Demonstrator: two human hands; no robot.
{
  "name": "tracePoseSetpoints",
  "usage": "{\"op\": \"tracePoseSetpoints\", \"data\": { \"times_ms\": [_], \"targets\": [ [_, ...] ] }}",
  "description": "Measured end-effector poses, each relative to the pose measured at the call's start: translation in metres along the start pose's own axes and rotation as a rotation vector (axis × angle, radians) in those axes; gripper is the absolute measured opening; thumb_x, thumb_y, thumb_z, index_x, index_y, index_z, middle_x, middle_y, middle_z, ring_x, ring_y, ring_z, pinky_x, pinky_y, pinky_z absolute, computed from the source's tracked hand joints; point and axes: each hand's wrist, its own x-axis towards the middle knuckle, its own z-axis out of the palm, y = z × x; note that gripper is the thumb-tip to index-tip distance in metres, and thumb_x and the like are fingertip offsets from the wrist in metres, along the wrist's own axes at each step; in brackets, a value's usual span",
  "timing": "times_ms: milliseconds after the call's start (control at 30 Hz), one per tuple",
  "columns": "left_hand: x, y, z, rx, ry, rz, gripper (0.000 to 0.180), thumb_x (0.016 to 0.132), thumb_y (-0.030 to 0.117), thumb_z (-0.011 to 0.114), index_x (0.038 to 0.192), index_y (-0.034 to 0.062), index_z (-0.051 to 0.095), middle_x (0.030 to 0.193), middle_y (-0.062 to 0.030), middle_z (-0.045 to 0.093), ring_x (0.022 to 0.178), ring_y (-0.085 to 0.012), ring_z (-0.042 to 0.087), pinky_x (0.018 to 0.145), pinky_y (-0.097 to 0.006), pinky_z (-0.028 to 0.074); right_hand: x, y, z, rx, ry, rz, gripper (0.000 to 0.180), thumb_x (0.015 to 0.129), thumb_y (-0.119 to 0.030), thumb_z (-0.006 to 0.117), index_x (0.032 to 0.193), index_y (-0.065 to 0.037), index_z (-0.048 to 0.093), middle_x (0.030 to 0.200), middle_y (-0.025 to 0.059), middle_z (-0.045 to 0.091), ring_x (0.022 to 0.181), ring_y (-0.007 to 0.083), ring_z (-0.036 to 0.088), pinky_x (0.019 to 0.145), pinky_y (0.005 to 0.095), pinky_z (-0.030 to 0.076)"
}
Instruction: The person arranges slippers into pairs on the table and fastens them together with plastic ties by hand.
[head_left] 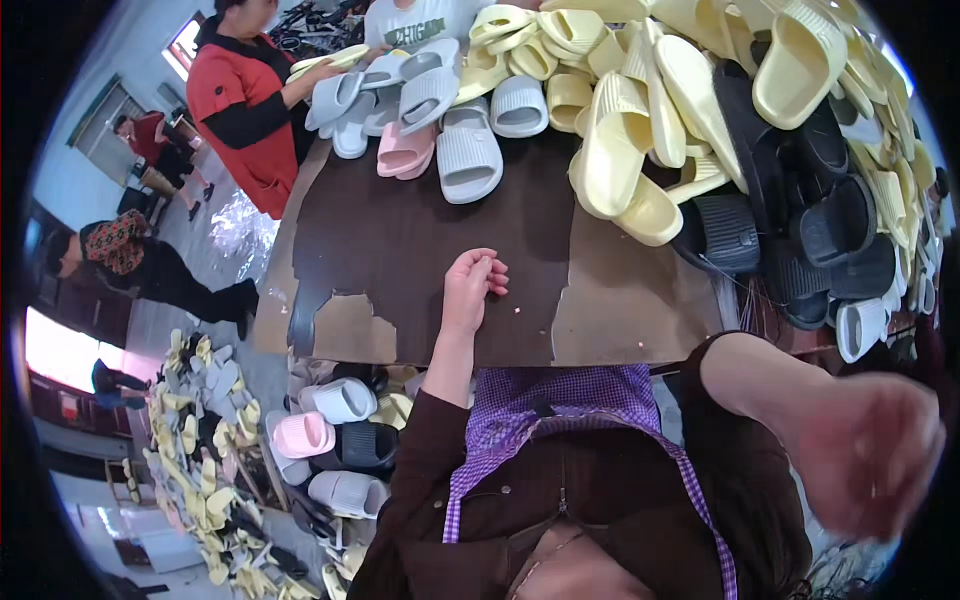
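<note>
Slides being sorted: my left hand [470, 285] is resting loosely curled and empty on the brown tabletop [400, 240]; my right hand [868, 455] is blurring at four o'clock, grip unreadable. Yellow slides [620, 150] are heaping at one o'clock; reaching there seems next.

No packages, labels, signs or screens show clearly anywhere in this view. The only thing close to one is the dark lettering printed across the chest of a white shirt [418, 22] at the top edge, behind the far end of the surface [400, 240]. The lettering is small and partly hidden by the sandals in front of it.
</note>
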Motion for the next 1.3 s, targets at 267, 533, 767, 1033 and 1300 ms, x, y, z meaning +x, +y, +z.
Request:
{"op": "tracePoseSetpoints", "data": {
  "times_ms": [267, 533, 767, 1033, 1300],
  "targets": [
    [-0.011, -0.001, -0.01, 0.024, 0.047, 0.013, 0.015, 0.093, 0.01, 0.048, 0.102, -0.0004, 0.055, 0.083, -0.0086, 0.061, 0.066, -0.012, 0.058, 0.056, -0.024, 0.05, -0.123, 0.03, 0.002, -0.315, -0.137, 0.746, 0.031, 0.082, 0.008, 0.043, 0.109, -0.002, 0.054, 0.098, 0.0146, 0.059, 0.073, 0.0197, 0.056, 0.062, 0.0303, 0.049],
    [-0.002, 0.002, 0.015, 0.14, -0.004, -0.095, 0.017, 0.095, 0.013, 0.049, 0.106, 0.0011, 0.054, 0.088, -0.0098, 0.061, 0.07, -0.0143, 0.059, 0.06, -0.027, 0.051, -0.237, -0.003, -0.027, -0.426, -0.134, 1.426, 0.024, 0.084, 0.008, 0.048, 0.105, 0.002, 0.058, 0.091, 0.0066, 0.06, 0.072, 0.0102, 0.057, 0.064, 0.0221, 0.048],
    [0.026, -0.002, 0.111, 0.111, -0.116, -0.157, 0.036, 0.094, 0.021, 0.052, 0.121, -0.0009, 0.044, 0.099, -0.0114, 0.058, 0.082, -0.0176, 0.059, 0.066, -0.03, 0.052, -0.244, -0.013, -0.05, -0.453, 0.05, 1.576, 0.021, 0.087, 0.003, 0.05, 0.105, 0.002, 0.059, 0.09, 0.0038, 0.06, 0.072, 0.0083, 0.057, 0.065, 0.0211, 0.048],
    [0.051, -0.014, 0.148, 0.025, -0.103, -0.122, 0.036, 0.092, 0.023, 0.056, 0.117, 0.0002, 0.045, 0.099, -0.0117, 0.06, 0.08, -0.0198, 0.06, 0.067, -0.034, 0.053, -0.247, -0.021, -0.065, -0.348, 0.157, 1.74, 0.02, 0.089, -0.003, 0.05, 0.106, 0.0, 0.06, 0.087, 0.0008, 0.06, 0.069, 0.0064, 0.056, 0.063, 0.0209, 0.048],
    [0.043, -0.008, 0.164, 0.125, -0.183, -0.041, 0.024, 0.091, 0.02, 0.056, 0.103, 0.0003, 0.053, 0.093, -0.0112, 0.062, 0.074, -0.0174, 0.062, 0.061, -0.03, 0.052, -0.246, 0.005, -0.054, -0.16, 0.26, 1.832, 0.02, 0.09, -0.005, 0.05, 0.108, -0.001, 0.059, 0.089, 0.0014, 0.062, 0.068, 0.0062, 0.056, 0.061, 0.0196, 0.047]
  ]
}}
